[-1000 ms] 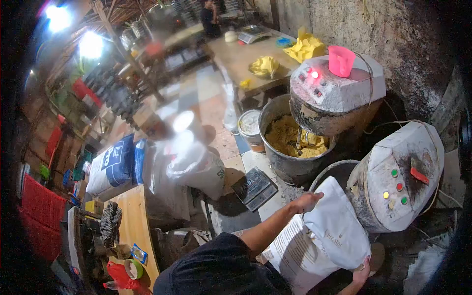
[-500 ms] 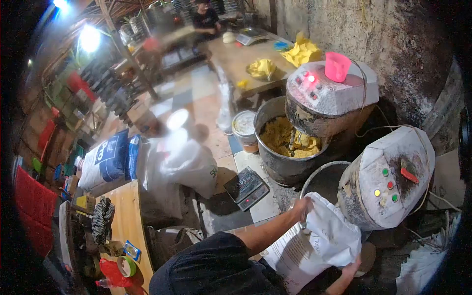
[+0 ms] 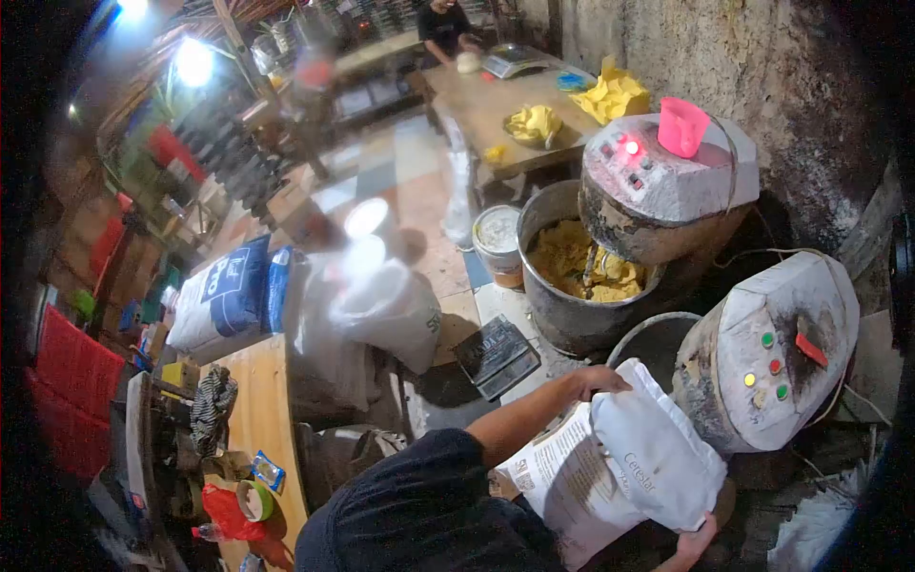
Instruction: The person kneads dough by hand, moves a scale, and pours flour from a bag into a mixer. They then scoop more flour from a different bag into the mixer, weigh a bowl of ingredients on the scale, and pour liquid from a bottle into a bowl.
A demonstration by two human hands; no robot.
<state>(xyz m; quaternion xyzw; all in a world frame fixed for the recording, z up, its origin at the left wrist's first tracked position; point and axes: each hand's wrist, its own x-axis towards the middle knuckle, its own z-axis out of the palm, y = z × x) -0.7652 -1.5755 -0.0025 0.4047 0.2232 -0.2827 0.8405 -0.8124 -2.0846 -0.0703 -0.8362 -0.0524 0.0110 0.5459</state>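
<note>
Since the frame half a second ago, the white Cerestar sack (image 3: 658, 469) has turned flatter to the camera, making its printed name fully legible. It lies tilted in front of the nearer mixer head (image 3: 762, 353). Left hand (image 3: 600, 381) is clamped on the sack's upper edge; right hand (image 3: 699, 536) grips its lower right corner. Holding opposite edges probably shares the weight and limits sagging. The sack's upper corner hides the near side of the steel mixing bowl (image 3: 656, 336); contact cannot be confirmed. The nearer mixer head restricts movement to the right. Leftward, floor tiles (image 3: 500, 303) show around the black digital scale (image 3: 496, 357), leaving more room. Beyond, the farther bowl (image 3: 560, 322) holds yellow dough (image 3: 562, 257) beneath its mixer head (image 3: 658, 195); a pink jug (image 3: 682, 128) stands on top, apparently for easy reach.
</note>
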